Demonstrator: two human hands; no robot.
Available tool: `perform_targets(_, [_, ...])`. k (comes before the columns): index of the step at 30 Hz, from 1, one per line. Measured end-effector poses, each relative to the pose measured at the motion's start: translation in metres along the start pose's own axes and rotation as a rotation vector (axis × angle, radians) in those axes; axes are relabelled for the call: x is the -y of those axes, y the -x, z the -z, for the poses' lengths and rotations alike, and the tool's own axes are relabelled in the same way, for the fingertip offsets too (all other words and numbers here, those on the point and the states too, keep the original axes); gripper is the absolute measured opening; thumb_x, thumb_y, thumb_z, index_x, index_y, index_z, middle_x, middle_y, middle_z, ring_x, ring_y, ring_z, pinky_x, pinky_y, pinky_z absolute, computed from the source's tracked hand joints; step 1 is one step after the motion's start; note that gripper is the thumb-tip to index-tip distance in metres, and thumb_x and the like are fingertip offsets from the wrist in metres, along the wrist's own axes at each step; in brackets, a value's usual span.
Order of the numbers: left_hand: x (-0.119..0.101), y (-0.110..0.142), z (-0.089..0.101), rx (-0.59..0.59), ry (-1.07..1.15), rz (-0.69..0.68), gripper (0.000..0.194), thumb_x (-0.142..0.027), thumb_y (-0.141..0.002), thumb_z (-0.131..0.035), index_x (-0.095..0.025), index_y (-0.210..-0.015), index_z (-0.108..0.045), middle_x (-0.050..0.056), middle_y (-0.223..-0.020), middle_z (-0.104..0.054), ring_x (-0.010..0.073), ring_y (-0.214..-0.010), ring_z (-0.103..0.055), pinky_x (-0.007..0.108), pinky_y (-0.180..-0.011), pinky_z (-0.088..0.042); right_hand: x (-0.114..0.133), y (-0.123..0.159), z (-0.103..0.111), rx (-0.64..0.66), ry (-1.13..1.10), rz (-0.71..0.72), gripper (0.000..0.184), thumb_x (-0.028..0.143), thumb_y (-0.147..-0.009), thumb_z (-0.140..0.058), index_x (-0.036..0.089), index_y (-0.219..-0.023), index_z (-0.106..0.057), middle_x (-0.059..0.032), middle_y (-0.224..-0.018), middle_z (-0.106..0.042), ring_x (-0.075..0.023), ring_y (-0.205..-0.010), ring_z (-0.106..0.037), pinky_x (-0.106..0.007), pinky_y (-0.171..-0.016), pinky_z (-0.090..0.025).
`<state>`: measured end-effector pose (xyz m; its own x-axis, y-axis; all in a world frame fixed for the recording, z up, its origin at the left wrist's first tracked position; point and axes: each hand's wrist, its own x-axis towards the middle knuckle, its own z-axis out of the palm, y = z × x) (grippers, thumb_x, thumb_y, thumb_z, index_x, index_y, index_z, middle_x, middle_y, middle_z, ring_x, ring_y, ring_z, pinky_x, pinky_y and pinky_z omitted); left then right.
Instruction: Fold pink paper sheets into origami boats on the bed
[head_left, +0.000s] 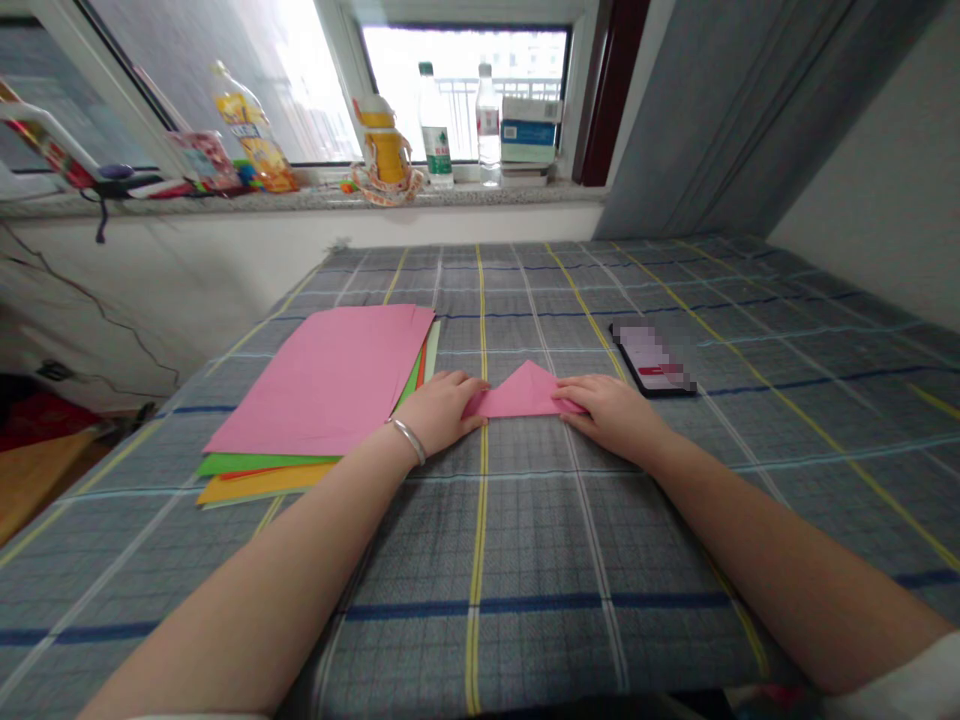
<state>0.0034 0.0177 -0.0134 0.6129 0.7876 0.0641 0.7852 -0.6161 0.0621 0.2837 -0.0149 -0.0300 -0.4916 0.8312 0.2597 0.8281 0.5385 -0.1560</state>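
A small folded piece of pink paper [523, 392] lies on the checked cloth [540, 540], its peak pointing away from me and its straight edge towards me. My left hand [444, 408], with a silver bangle at the wrist, grips the paper's left corner between thumb and fingers. At the right corner, my right hand [609, 412] pinches the paper in the same way. Both corners are partly hidden under the fingers. Left of my left hand is a stack of coloured sheets, with a pink sheet [322, 375] on top and green, orange and yellow edges showing below.
A phone [654, 358] lies right of my right hand. Along the windowsill [300, 200] at the back stand a yellow drink bottle [255, 135], a yellow flask [386, 145], two clear bottles, one green-capped [435, 130], and a blue-and-white box [529, 132]. A grey curtain [697, 110] hangs at right.
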Motion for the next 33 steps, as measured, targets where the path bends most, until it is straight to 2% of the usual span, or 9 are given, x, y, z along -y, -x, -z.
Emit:
perform_targets(7, [0.006, -0.006, -0.006, -0.024, 0.120, 0.020, 0.041, -0.038, -0.083, -0.061, -0.018, -0.118, -0.058, 0.009, -0.110, -0.060, 0.0251, -0.105, -0.055, 0.038, -0.096, -0.044, -0.003, -0.003, -0.001, 0.010, -0.082, -0.102, 0.034, 0.036, -0.086, -0.056, 0.019, -0.116, -0.063, -0.0067, -0.120, -0.066, -0.0241, -0.111, -0.058, -0.040, -0.098, -0.044])
perform_targets(12, [0.009, -0.006, -0.004, 0.000, 0.179, 0.030, 0.041, -0.034, -0.081, -0.061, -0.016, -0.118, -0.059, 0.009, -0.108, -0.060, 0.0245, -0.104, -0.056, 0.038, -0.096, -0.043, -0.009, -0.002, -0.005, 0.024, -0.129, -0.121, 0.042, 0.031, -0.085, -0.054, 0.019, -0.125, -0.057, -0.0082, -0.126, -0.062, -0.0257, -0.116, -0.054, -0.043, -0.100, -0.041])
perform_targets(15, [0.006, -0.005, -0.005, -0.023, 0.173, 0.045, 0.047, -0.033, -0.082, -0.057, -0.014, -0.125, -0.055, 0.011, -0.111, -0.059, 0.0247, -0.105, -0.055, 0.038, -0.098, -0.042, -0.016, 0.000, -0.008, 0.001, -0.172, -0.116, 0.051, 0.024, -0.081, -0.053, 0.016, -0.131, -0.051, -0.0096, -0.132, -0.058, -0.0245, -0.120, -0.051, -0.041, -0.104, -0.038])
perform_targets(19, [-0.005, -0.004, -0.009, -0.071, 0.102, 0.098, 0.057, -0.045, -0.086, -0.053, -0.014, -0.133, -0.049, 0.014, -0.115, -0.056, 0.0281, -0.108, -0.053, 0.043, -0.099, -0.040, -0.022, 0.001, -0.011, -0.008, -0.205, -0.120, 0.054, 0.024, -0.080, -0.051, 0.012, -0.133, -0.048, -0.0122, -0.136, -0.053, -0.0245, -0.125, -0.046, -0.042, -0.109, -0.033])
perform_targets(23, [-0.012, -0.006, -0.013, -0.098, 0.035, 0.134, 0.058, -0.051, -0.086, -0.053, -0.017, -0.132, -0.051, 0.013, -0.114, -0.056, 0.0299, -0.107, -0.052, 0.045, -0.096, -0.041, -0.024, 0.000, -0.014, -0.027, -0.215, -0.158, 0.053, 0.029, -0.082, -0.053, 0.014, -0.133, -0.049, -0.0126, -0.134, -0.055, -0.0267, -0.123, -0.048, -0.044, -0.107, -0.036])
perform_targets(28, [-0.011, -0.010, -0.018, -0.125, 0.135, 0.169, 0.053, -0.043, -0.081, -0.062, -0.018, -0.127, -0.054, 0.011, -0.109, -0.058, 0.0289, -0.106, -0.053, 0.044, -0.096, -0.042, -0.025, -0.003, -0.014, -0.103, -0.215, -0.190, 0.056, 0.032, -0.076, -0.064, 0.019, -0.129, -0.053, -0.0123, -0.118, -0.063, -0.0301, -0.111, -0.054, -0.047, -0.099, -0.041])
perform_targets(33, [-0.007, -0.012, -0.021, -0.207, 0.383, 0.144, 0.050, -0.022, -0.077, -0.064, -0.015, -0.125, -0.052, 0.009, -0.114, -0.059, 0.0239, -0.108, -0.056, 0.037, -0.097, -0.042, -0.025, -0.004, -0.013, -0.176, -0.343, -0.218, 0.061, 0.025, -0.071, -0.068, 0.019, -0.129, -0.051, -0.0093, -0.105, -0.063, -0.0263, -0.102, -0.058, -0.043, -0.094, -0.044])
